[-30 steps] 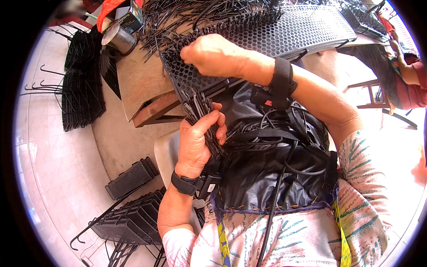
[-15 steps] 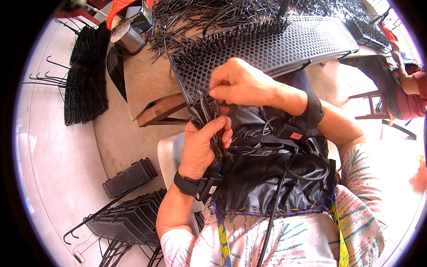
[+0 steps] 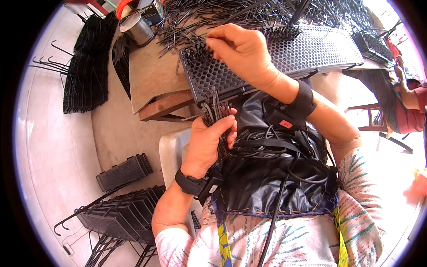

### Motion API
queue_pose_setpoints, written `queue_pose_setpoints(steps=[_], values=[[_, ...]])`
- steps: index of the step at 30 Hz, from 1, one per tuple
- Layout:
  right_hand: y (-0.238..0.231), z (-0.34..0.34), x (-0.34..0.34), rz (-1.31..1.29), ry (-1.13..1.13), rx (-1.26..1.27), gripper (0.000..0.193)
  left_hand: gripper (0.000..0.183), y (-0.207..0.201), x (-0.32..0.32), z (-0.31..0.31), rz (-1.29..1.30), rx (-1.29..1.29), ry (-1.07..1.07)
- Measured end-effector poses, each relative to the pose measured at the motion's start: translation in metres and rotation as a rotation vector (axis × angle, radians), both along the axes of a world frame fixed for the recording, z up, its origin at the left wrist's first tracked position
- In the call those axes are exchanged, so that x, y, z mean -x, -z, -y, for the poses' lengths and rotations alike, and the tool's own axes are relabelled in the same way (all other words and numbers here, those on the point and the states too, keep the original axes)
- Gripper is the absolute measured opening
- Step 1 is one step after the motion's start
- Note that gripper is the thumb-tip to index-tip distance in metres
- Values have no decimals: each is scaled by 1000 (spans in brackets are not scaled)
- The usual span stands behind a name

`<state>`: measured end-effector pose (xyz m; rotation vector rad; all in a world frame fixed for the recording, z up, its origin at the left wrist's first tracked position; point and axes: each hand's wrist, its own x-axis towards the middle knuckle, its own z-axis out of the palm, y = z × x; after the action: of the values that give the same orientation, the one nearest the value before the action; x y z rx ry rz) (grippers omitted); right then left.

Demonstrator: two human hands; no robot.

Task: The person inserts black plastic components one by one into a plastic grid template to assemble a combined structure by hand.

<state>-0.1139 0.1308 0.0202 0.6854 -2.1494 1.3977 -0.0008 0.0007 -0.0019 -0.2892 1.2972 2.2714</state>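
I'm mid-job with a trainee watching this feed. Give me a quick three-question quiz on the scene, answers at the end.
1. Which hand grips the bundle of thin black strips?
2. True or false: bare holes show in the long black perforated panel.
3. Which thing sits near the left end of the brown wooden tabletop?
a) a green glass bottle
b) a shiny, cylindrical silver metal container
c) a white ceramic plate

Key:
1. The left hand.
2. True; many holes have nothing standing in them.
3. b
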Motion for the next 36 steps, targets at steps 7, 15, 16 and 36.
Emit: queue_pose_setpoints(steps=[7, 15, 16, 36], values=[[11, 15, 6, -334, -31, -190, 10, 17, -4, 2, -1, -25, 49, 42], [6, 21, 21, -404, -269, -627, 9, 16, 0, 0, -4, -59, -19, 47], [5, 23, 20, -467, -217, -655, 8, 15, -1, 0, -4, -64, -2, 71], [-6, 0, 6, 330, -70, 177, 9, 17, 2, 5, 4, 61, -93, -107]])
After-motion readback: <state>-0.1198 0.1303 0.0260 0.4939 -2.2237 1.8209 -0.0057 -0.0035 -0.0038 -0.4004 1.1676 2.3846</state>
